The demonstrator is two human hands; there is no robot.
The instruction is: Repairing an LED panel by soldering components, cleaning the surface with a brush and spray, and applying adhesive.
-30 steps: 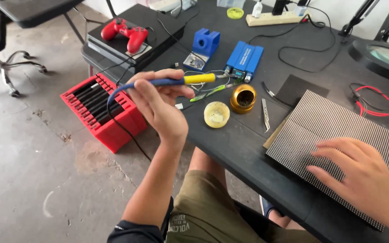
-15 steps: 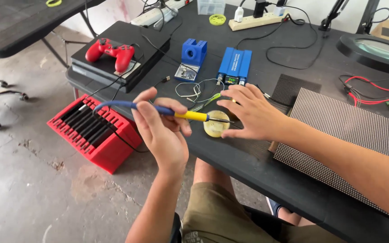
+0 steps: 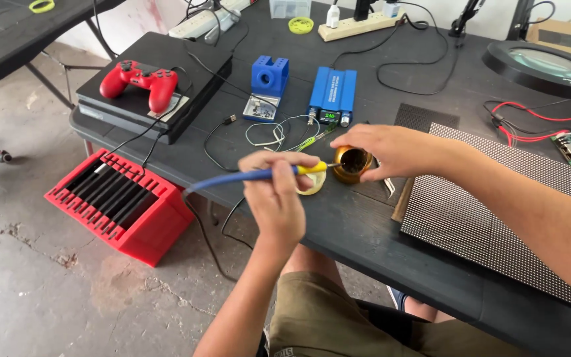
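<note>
A soldering iron (image 3: pixel 279 173) is held in the left hand (image 3: pixel 275 192) above the near edge of the black worktop (image 3: pixel 338 231), the grip closed pen-fashion around the blue handle and yellow collar, its tip pointed into a round brass tip cleaner (image 3: pixel 353 164). The cleaner is steadied on the worktop by the right hand (image 3: pixel 384 149), fingers closed lightly about its rim. The iron is judged light and stiff, its metal tip hot and not to be touched; the insulated handle behind the yellow collar is the place for a hold, and the trailing blue cord may tug. The small cleaner is thought light enough to slide unless it is pinned. Just beside it a pale round tin (image 3: pixel 313 183) is seen, with a dotted LED panel (image 3: pixel 497 218) to the right and a blue soldering station (image 3: pixel 332 94) behind.
</note>
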